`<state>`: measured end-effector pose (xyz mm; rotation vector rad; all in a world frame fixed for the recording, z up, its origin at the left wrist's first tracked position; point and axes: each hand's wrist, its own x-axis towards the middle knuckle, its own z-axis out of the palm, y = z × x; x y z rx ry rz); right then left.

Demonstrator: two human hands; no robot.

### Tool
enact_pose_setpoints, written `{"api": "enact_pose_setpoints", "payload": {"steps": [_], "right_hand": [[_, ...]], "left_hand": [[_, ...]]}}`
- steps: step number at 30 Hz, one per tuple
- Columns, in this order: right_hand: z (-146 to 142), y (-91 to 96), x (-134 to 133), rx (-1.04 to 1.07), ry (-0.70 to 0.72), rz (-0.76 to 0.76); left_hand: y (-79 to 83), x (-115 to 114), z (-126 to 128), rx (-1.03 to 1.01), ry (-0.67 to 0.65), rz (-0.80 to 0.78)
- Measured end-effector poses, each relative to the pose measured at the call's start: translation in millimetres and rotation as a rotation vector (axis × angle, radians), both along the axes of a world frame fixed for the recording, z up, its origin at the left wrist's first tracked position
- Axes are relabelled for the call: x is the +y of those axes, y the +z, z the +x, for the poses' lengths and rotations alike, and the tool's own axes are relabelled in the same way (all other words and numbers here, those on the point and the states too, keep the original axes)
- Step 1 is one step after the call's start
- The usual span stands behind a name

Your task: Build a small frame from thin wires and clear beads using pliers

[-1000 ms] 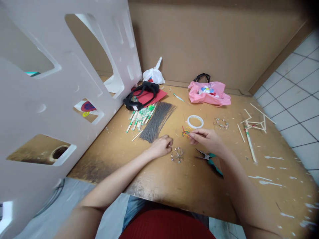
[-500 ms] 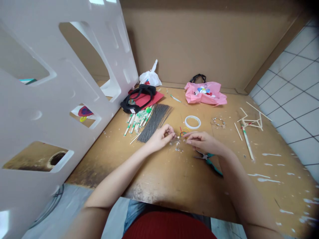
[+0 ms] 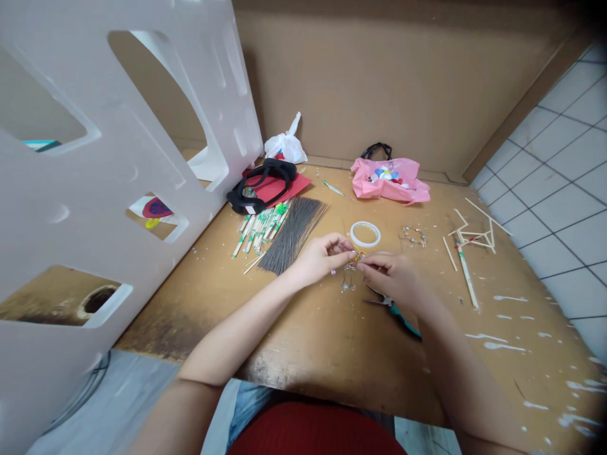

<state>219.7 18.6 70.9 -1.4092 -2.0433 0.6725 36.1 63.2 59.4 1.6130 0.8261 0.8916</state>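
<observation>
My left hand [image 3: 322, 258] and my right hand [image 3: 391, 277] meet over the middle of the wooden table [image 3: 308, 328], fingers pinched together. Between them hangs a small beaded wire piece [image 3: 349, 278], held at its top by both hands just above the tabletop. Small coloured wire loops [image 3: 356, 255] show right at my fingertips. Teal-handled pliers [image 3: 396, 311] lie on the table just under my right wrist. A bundle of thin grey wires [image 3: 293, 235] lies left of my left hand.
A white tape ring [image 3: 365, 234], a beaded bracelet [image 3: 413, 236] and loose wooden sticks [image 3: 467, 243] lie to the right. Green-printed chopstick packets [image 3: 258, 229], a black strap on red paper [image 3: 258, 186], a white bag [image 3: 286, 146] and a pink bag [image 3: 391, 178] sit farther back. A white panel [image 3: 95, 158] stands at left.
The beaded wire piece lay on the table by my left hand; both hands have lifted it and moved up toward the coloured loops, closing together.
</observation>
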Motion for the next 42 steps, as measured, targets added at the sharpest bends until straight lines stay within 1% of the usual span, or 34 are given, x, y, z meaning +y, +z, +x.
{"api": "enact_pose_setpoints", "payload": {"steps": [4, 9, 11, 17, 21, 26, 29, 31, 34, 36, 38, 40, 42], "right_hand": [[-4.3, 4.6, -6.7, -0.079, 0.009, 0.088], [-8.5, 5.9, -10.3, -0.114, -0.106, 0.140], [-9.1, 5.7, -10.5, -0.115, -0.122, 0.142], [-8.7, 2.9, -8.1, -0.120, -0.140, 0.147], [-9.7, 3.6, -7.4, -0.100, -0.122, 0.118], [-11.9, 5.8, -8.1, -0.090, -0.131, 0.131], [-12.6, 5.2, -9.0, -0.060, -0.103, 0.141], [-12.9, 5.0, -9.9, -0.055, -0.095, 0.183], [-12.8, 6.0, -10.9, -0.084, -0.055, 0.287], [-11.9, 7.6, -11.2, -0.057, -0.032, 0.338], [-10.7, 9.6, -11.4, 0.012, -0.076, 0.356], [-9.9, 11.5, -11.8, 0.083, -0.142, 0.345], [-10.0, 12.8, -12.0, 0.132, -0.168, 0.319]], "left_hand": [[3.3, -4.1, 3.3, 0.056, 0.046, 0.144], [4.0, -7.1, 3.0, 0.160, 0.078, 0.356], [3.5, -7.4, 2.3, 0.202, 0.088, 0.425], [0.2, -7.7, 3.4, 0.232, 0.130, 0.524], [-1.9, -6.9, 3.7, 0.216, 0.107, 0.623], [-1.6, -6.0, 2.6, 0.203, 0.113, 0.635], [-1.6, -4.7, 0.9, 0.227, 0.125, 0.633], [-2.0, -3.6, -0.7, 0.254, 0.125, 0.624], [-2.2, -2.1, -3.3, 0.286, 0.124, 0.594], [-1.5, -1.3, -4.8, 0.283, 0.131, 0.570], [-0.4, -0.7, -6.0, 0.267, 0.139, 0.543], [0.6, -0.3, -6.8, 0.253, 0.141, 0.518], [1.2, -0.3, -7.3, 0.246, 0.132, 0.500]]}}
